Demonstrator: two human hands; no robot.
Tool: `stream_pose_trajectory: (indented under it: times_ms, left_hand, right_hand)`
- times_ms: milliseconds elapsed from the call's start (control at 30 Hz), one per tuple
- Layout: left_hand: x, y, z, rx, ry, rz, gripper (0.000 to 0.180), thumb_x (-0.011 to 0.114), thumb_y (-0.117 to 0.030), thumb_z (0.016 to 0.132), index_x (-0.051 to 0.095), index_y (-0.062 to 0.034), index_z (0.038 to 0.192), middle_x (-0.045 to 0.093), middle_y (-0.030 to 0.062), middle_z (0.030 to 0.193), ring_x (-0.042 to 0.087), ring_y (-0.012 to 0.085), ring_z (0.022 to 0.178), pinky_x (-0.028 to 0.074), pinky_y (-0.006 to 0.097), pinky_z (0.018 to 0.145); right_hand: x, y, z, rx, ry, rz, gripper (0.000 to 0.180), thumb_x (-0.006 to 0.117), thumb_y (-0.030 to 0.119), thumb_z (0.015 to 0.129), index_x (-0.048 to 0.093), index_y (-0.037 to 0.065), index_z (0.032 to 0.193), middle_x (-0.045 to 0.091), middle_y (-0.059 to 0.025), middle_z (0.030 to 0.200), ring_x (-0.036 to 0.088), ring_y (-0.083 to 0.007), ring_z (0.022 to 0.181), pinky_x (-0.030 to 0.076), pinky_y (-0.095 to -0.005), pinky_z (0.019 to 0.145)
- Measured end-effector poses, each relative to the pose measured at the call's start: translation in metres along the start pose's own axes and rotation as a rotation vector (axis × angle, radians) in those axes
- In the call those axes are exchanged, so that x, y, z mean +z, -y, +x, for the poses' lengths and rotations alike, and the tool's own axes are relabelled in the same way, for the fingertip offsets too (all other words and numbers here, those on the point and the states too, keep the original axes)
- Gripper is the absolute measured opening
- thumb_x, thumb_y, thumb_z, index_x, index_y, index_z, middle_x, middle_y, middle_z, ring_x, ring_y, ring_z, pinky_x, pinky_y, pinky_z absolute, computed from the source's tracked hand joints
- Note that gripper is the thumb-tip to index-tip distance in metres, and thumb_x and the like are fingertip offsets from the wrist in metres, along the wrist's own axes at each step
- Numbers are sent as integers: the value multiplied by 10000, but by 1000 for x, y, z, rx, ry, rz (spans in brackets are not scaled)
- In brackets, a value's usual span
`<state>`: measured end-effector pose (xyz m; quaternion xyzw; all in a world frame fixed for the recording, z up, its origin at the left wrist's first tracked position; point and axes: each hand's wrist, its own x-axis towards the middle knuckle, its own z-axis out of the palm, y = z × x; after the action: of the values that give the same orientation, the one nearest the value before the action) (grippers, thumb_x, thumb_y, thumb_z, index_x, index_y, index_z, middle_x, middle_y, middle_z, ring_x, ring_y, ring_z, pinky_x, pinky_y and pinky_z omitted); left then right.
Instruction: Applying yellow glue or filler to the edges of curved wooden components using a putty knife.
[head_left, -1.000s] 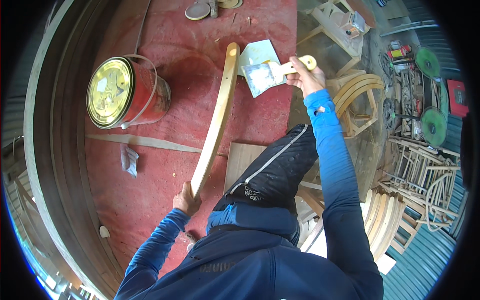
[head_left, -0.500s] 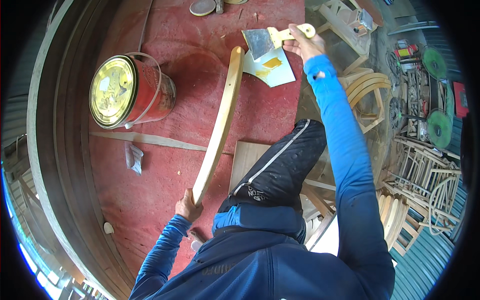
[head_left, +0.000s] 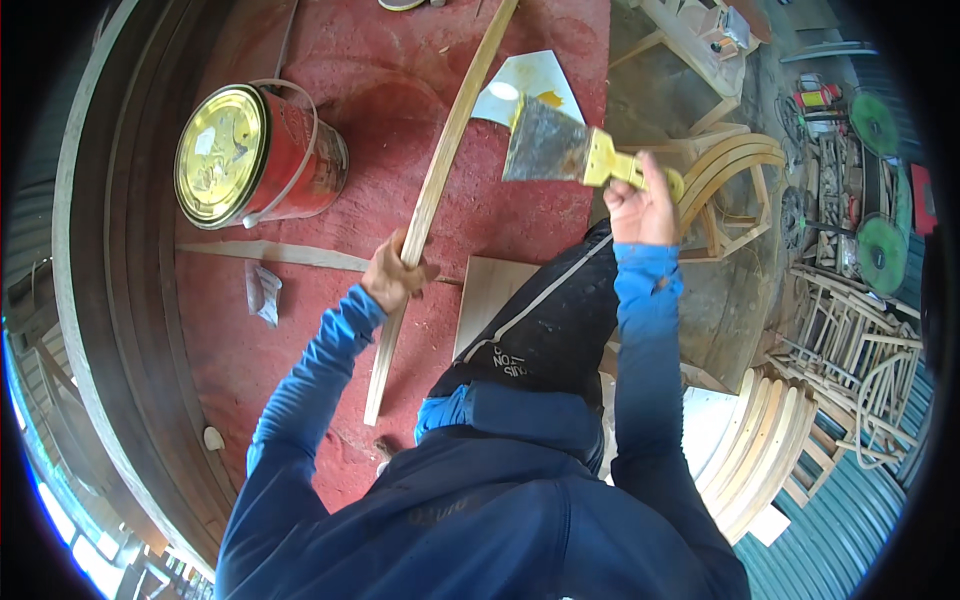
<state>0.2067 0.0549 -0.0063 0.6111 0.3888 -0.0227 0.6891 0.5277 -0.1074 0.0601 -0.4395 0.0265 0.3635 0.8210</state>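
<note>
the left hand [head_left: 392, 276] has its fingers grasping a long, narrow, slightly curved strip of light wood [head_left: 446, 160] below its middle. the strip slants over the red-covered surface [head_left: 390, 70], its lower end near the person, its upper end running out of view on the far side; whether the lower end touches the red cannot be told. the right hand [head_left: 642, 214] has thumb and fingers grasping the yellow handle of a scraper with a wide, stained grey blade [head_left: 548, 142]. the blade points left, held just beside the wood strip and apart from it, near the surface's right edge. beyond the blade, close to that edge, lies a white angular sheet with a yellow smear [head_left: 520, 78], partly hidden by the blade. toward the left edge sits a red bucket with a shiny gold lid and pale handle [head_left: 305, 150]. nearer the person are a flat, pale wood slat [head_left: 285, 254] and a small crumpled whitish packet [head_left: 263, 293]. a square-cornered brown board [head_left: 488, 290] lies beside the person's black trouser leg [head_left: 545, 325].
</note>
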Motion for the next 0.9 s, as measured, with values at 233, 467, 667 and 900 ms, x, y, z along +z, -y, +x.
stream_pose_trajectory:
  times_ms: [233, 467, 667, 900]
  left_hand:
    - [-5, 60, -67, 16, -19, 173, 545, 780, -141, 779, 475, -45, 1220, 608, 65, 782, 624, 158, 682, 539, 339, 601]
    - [18, 193, -185, -17, -352, 490, 482, 725, -236, 806, 548, -21, 1200, 657, 191, 903, 662, 394, 850, 535, 439, 743]
    - [25, 219, -135, 129, -393, 412, 426, 682, -232, 848, 570, -36, 1209, 668, 251, 1000, 655, 452, 948, 537, 453, 772]
    - [34, 196, -109, 45, -360, 394, 411, 642, -156, 876, 525, 4, 1235, 672, 225, 959, 674, 395, 920, 535, 420, 781]
  right_hand:
    - [-30, -20, -73, 3, -29, 15, 222, 656, 205, 957, 655, 45, 1111, 694, -75, 863, 652, -157, 698, 552, -339, 632]
    - [-32, -63, -117, 92, 23, 25, 204, 655, 132, 949, 647, 43, 1133, 709, -108, 902, 696, -197, 712, 602, -370, 656]
    - [-14, -65, -119, 41, 79, -85, 248, 652, 151, 956, 613, 36, 1172, 709, -141, 945, 708, -226, 747, 606, -389, 692]
    - [-6, -69, -99, -79, -4, -156, 273, 674, 149, 943, 607, 39, 1184, 691, -166, 997, 711, -263, 776, 608, -400, 723]
